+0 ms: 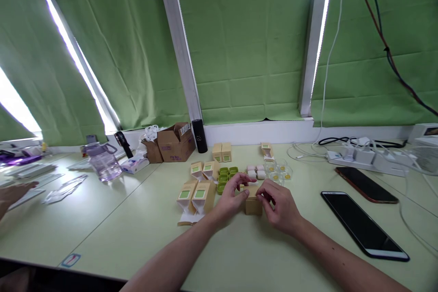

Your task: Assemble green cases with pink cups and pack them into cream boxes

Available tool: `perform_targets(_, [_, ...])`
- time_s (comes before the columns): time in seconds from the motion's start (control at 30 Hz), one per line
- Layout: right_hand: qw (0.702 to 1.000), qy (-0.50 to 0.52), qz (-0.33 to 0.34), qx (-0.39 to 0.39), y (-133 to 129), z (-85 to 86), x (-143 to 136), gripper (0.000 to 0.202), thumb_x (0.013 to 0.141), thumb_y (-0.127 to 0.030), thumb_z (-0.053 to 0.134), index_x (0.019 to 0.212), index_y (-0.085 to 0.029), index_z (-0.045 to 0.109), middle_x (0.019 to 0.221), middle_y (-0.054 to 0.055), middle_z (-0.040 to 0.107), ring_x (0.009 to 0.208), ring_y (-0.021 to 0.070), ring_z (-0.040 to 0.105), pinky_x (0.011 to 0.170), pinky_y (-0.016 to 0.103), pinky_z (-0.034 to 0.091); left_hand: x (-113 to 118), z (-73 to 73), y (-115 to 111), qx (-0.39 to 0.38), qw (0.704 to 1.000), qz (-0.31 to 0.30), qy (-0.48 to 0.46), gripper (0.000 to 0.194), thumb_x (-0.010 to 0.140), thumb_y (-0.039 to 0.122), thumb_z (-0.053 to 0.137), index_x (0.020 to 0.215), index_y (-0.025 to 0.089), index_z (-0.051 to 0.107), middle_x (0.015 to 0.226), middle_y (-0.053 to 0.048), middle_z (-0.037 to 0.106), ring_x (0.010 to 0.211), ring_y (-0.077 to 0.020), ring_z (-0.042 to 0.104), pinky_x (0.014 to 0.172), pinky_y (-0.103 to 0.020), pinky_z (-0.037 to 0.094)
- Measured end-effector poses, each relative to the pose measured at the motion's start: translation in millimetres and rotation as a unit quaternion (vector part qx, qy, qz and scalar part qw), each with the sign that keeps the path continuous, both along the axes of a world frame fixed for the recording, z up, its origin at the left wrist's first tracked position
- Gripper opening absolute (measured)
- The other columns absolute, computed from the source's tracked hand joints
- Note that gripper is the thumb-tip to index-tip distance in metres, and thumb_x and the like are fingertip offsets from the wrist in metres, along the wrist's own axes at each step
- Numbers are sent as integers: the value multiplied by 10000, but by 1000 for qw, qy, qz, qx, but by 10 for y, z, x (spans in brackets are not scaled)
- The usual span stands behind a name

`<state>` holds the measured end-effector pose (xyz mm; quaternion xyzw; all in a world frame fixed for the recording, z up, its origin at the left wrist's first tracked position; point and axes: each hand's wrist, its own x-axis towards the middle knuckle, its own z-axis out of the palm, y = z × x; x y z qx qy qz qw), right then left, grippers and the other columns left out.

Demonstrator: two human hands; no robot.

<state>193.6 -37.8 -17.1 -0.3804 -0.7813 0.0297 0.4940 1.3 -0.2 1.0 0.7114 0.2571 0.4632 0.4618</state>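
A small brown cardboard box (253,207) stands on the table between my hands. My left hand (232,198) is closed on its left side, thumb near the top edge. At the upper right corner, the fingers of my right hand (281,204) pinch the box. Just behind sit green square cups (223,177), pale pinkish-white blocks (256,172) and clear round cups with yellow centres (280,173). To the left, several boxes with green square labels (191,196) have their flaps open. More small boxes (221,152) stand farther back, and one open box (267,150) is at the back right.
Two phones (364,223) lie at right, near a power strip (367,162) with cables. A black cylinder (199,136), a larger carton (176,142) and a clear jug (102,162) stand at back left. Another person's hand (15,194) shows at far left.
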Motion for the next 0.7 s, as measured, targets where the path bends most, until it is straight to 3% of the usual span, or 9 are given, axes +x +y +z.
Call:
perform_targets(0.17, [992,74,-25,-94,45,-7,2,25,923,-211,551,935,-227,565,738,-16,560,614,149,507,580,273,396,-5,17,-29,-3,1000,-2,7,237,871,235,656,1102,202,616,1220,-98,683,1198,-271,593,1057,-396,436])
perform_targets(0.27, [987,75,-34,-137,76,-29,6,85,893,-220,570,970,-241,541,684,-45,507,596,153,485,570,272,389,-2,30,-46,2,1000,3,13,260,859,191,640,1118,207,624,1219,-88,682,1198,-265,592,1063,-392,429])
perform_targets(0.7, [982,63,-14,-175,98,-34,14,162,844,-195,568,977,-252,496,682,-67,447,591,147,462,564,262,356,13,25,-75,21,998,23,48,432,759,66,567,1159,217,628,1216,-61,664,1201,-253,564,1095,-401,397])
